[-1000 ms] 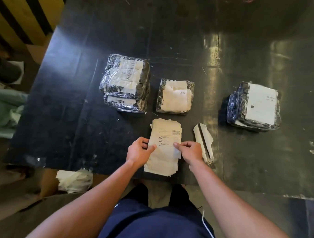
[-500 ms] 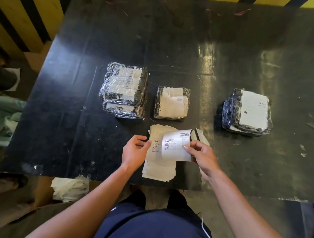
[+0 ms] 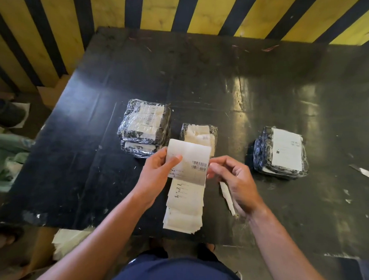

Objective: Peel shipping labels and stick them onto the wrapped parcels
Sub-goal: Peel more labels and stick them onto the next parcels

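Left hand [image 3: 155, 172] pinches a label [image 3: 188, 161] (barcode up) above the label stack [image 3: 184, 204]; right hand [image 3: 230, 179], fingers curled, pinches its right edge. Wrapped parcels [image 3: 145, 128] lie beyond.

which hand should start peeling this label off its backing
Right. The left hand already grips the label with its thumb on the face, while the right hand has its fingertips at the free right edge.

Scuffed black surface [image 3: 202, 81] carrying two stacked wrapped parcels [image 3: 144, 126] at left, a small parcel [image 3: 200, 133] mid, another parcel [image 3: 283, 152] right, label pile [image 3: 184, 209] lying near the front edge, backing strip [image 3: 227, 195] lying beside it
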`<action>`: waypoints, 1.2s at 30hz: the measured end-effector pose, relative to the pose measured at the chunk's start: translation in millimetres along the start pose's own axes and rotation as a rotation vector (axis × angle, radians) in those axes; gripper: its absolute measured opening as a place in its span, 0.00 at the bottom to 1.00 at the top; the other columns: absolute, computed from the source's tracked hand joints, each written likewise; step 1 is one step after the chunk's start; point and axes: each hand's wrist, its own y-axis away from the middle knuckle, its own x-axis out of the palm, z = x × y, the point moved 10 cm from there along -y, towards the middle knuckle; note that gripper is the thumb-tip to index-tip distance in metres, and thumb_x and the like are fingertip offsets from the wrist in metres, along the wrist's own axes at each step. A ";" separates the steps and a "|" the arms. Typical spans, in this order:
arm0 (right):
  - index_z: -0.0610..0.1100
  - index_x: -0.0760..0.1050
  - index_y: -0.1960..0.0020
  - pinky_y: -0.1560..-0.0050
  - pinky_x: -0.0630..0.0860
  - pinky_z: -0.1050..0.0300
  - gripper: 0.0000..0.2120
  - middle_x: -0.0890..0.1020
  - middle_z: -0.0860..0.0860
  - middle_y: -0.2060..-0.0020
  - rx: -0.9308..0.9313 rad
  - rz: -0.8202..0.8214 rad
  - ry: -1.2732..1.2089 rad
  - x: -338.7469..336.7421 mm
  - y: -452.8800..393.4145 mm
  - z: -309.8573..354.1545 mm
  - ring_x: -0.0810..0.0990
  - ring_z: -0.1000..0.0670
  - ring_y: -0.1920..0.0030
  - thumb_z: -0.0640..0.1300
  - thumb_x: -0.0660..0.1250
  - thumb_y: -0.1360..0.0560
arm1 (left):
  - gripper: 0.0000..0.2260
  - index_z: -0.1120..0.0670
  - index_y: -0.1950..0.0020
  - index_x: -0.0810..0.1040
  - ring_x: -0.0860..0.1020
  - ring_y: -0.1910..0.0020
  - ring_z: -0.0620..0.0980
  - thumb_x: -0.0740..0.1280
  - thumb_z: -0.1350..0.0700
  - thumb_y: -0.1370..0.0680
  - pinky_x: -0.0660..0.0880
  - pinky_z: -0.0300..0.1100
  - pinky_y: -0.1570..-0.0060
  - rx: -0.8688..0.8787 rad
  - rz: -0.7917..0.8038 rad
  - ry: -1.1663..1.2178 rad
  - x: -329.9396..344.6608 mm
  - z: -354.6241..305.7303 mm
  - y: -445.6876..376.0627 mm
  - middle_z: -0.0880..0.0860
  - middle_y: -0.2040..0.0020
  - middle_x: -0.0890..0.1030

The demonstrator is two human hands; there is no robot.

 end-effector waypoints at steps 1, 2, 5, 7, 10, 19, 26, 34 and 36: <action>0.41 0.85 0.47 0.50 0.77 0.57 0.05 0.87 0.41 0.54 -0.022 0.002 -0.010 -2.1 -2.4 11.7 0.82 0.46 0.54 0.41 0.71 0.20 | 0.10 0.54 0.36 0.82 0.83 0.39 0.52 0.66 0.57 0.16 0.78 0.55 0.35 0.013 0.001 -0.013 -0.2 -3.3 0.9 0.51 0.42 0.87; 0.39 0.84 0.47 0.51 0.77 0.57 0.05 0.87 0.41 0.56 -0.037 0.004 -0.013 -4.0 -5.2 21.2 0.81 0.46 0.55 0.39 0.70 0.19 | 0.10 0.54 0.36 0.82 0.83 0.39 0.52 0.66 0.57 0.16 0.77 0.55 0.34 0.020 -0.001 -0.020 -0.5 -6.0 2.2 0.51 0.42 0.87; 0.37 0.83 0.49 0.50 0.77 0.53 0.06 0.87 0.39 0.56 -0.039 0.040 -0.003 -5.2 -12.7 40.8 0.81 0.46 0.57 0.38 0.68 0.19 | 0.09 0.54 0.38 0.82 0.83 0.41 0.51 0.65 0.59 0.15 0.77 0.55 0.35 0.029 -0.002 -0.005 -0.3 -12.4 4.6 0.51 0.44 0.87; 0.39 0.84 0.51 0.48 0.75 0.47 0.06 0.86 0.38 0.56 -0.031 0.073 0.012 -3.6 -15.2 47.4 0.81 0.45 0.57 0.40 0.69 0.20 | 0.09 0.54 0.38 0.82 0.84 0.43 0.49 0.65 0.59 0.15 0.77 0.55 0.35 0.027 -0.007 0.010 -0.3 -15.2 5.8 0.50 0.45 0.88; 0.41 0.84 0.53 0.47 0.74 0.43 0.06 0.86 0.39 0.57 -0.027 0.104 0.014 -2.0 -16.1 52.9 0.81 0.45 0.57 0.40 0.69 0.21 | 0.08 0.55 0.39 0.82 0.84 0.45 0.46 0.65 0.59 0.16 0.76 0.54 0.37 0.038 -0.011 0.000 -0.5 -18.6 7.0 0.50 0.47 0.87; 0.38 0.83 0.54 0.52 0.76 0.51 0.07 0.85 0.41 0.61 -0.045 0.161 0.008 5.3 -15.1 57.4 0.81 0.48 0.60 0.34 0.68 0.19 | 0.08 0.52 0.41 0.83 0.83 0.46 0.45 0.64 0.59 0.15 0.74 0.52 0.39 0.047 0.010 -0.007 2.0 -22.1 8.8 0.50 0.47 0.87; 0.37 0.80 0.57 0.58 0.78 0.60 0.09 0.82 0.41 0.64 -0.035 0.199 -0.070 12.2 -11.3 56.9 0.81 0.50 0.64 0.32 0.66 0.20 | 0.11 0.50 0.42 0.85 0.82 0.44 0.50 0.68 0.51 0.21 0.73 0.57 0.36 0.009 0.085 0.032 6.7 -16.6 9.1 0.53 0.44 0.87; 0.45 0.84 0.62 0.59 0.77 0.61 0.10 0.82 0.45 0.67 -0.002 0.192 -0.171 22.6 -8.5 47.2 0.79 0.51 0.67 0.36 0.70 0.23 | 0.10 0.49 0.41 0.79 0.82 0.48 0.41 0.74 0.57 0.20 0.77 0.31 0.50 0.239 -0.136 -0.186 6.6 -47.0 20.4 0.47 0.47 0.83; 0.46 0.84 0.61 0.58 0.75 0.58 0.08 0.82 0.44 0.67 -0.008 0.172 -0.130 24.0 -8.4 45.3 0.78 0.49 0.66 0.39 0.71 0.25 | 0.08 0.52 0.44 0.81 0.83 0.48 0.48 0.75 0.55 0.21 0.81 0.40 0.47 0.308 0.000 -0.144 24.2 -54.1 24.7 0.50 0.49 0.84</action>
